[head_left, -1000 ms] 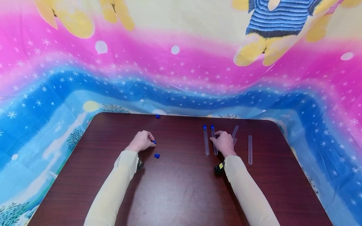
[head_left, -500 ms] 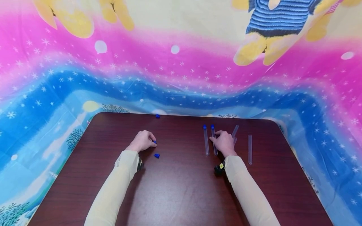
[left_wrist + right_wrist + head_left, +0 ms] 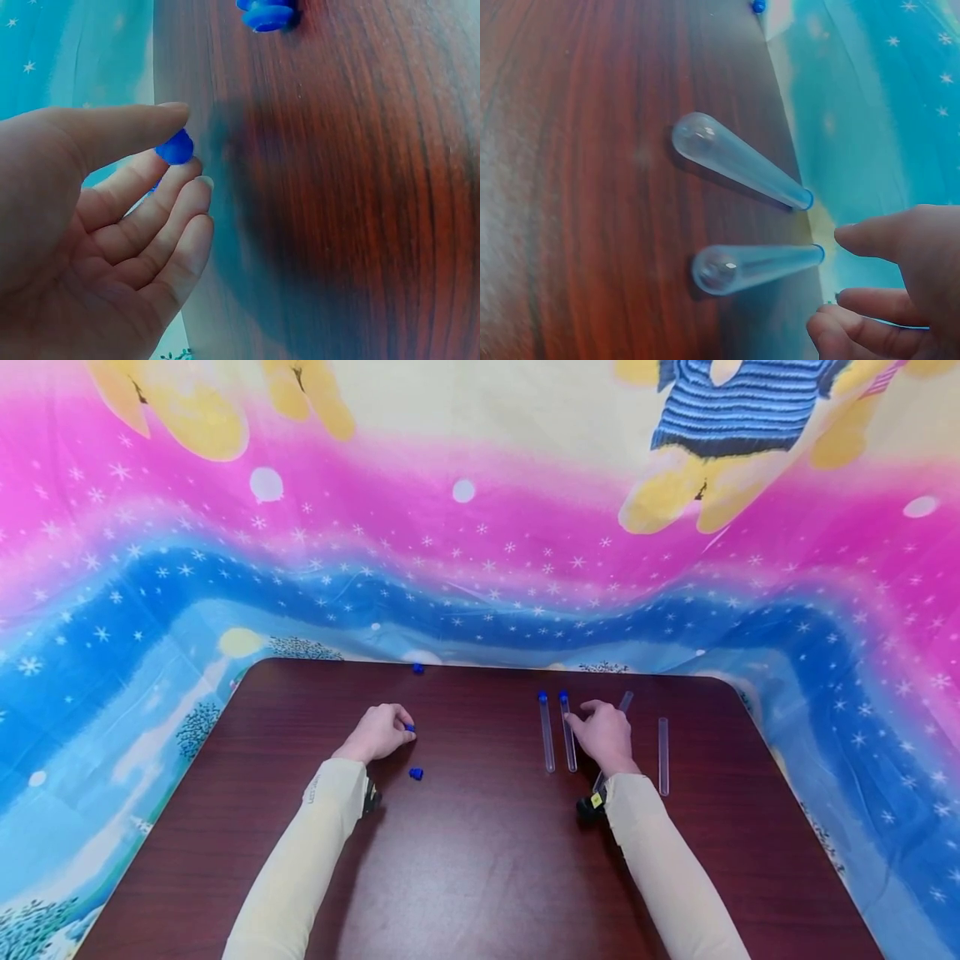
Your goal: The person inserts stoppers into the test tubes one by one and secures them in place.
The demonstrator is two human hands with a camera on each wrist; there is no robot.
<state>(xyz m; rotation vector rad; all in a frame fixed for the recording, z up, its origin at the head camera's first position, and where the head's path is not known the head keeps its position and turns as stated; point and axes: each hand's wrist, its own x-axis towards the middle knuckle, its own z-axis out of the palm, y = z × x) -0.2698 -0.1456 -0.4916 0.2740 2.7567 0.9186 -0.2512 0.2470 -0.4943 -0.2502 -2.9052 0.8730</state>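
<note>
My left hand (image 3: 377, 732) pinches a small blue cap (image 3: 176, 148) between thumb and fingertip, just above the table. A second blue cap (image 3: 416, 773) lies on the table near that hand. My right hand (image 3: 603, 737) hovers with loosely bent fingers beside a clear test tube with a blue cap (image 3: 568, 735) and holds nothing that I can see. To its left lies another capped test tube (image 3: 547, 735); both appear in the right wrist view with their rounded ends toward the camera. Partly hidden beneath the right hand is an uncapped clear tube (image 3: 626, 702).
One more clear tube (image 3: 663, 757) lies to the right of the right hand. Another blue cap (image 3: 418, 668) sits at the far edge of the brown table (image 3: 480, 860). A printed cloth (image 3: 480, 577) hangs around the table's back and sides.
My right hand has shifted slightly to the right, away from the capped tubes, uncovering a tube end by its wrist. The cap in my left hand has moved up slightly between the fingers.
</note>
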